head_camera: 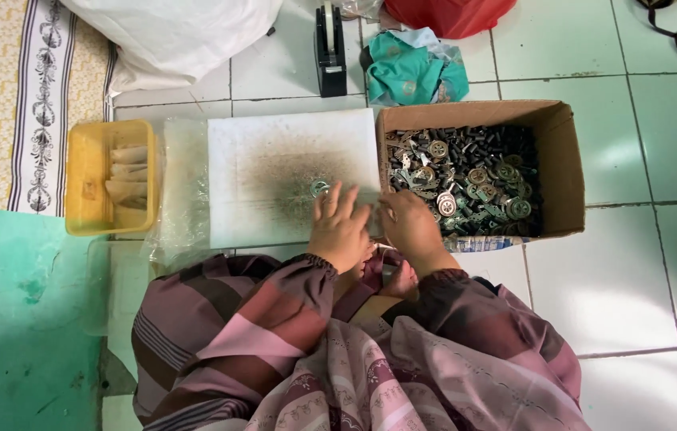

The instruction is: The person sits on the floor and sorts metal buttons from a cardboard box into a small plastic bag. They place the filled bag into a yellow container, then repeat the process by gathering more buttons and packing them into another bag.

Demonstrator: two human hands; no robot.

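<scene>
1. A white tiled floor carries everything here; a yellow patterned mat lies at the far left and a teal sheet covers the near left corner
2. A white board lies flat on the tiles in front of the seated person, with a dark speckled stain across its middle
3. A small round metal piece sits on the board, just beyond the fingertips of the left hand
4. The left hand rests palm down on the board's near right part, fingers spread and loose, clamped on nothing I can see
5. The right hand lies beside it at the board's right edge, next to the box; whether its fingers pinch anything I cannot tell
6. A brown cardboard box, open on top, stands touching the board's right side, full of small metal parts, round silvery ones among dark ones
7. A yellow plastic tray left of the board holds folded pale packets
8. Beyond the board stand a black tape dispenser, a crumpled teal cloth, a white sack and a red bag
</scene>
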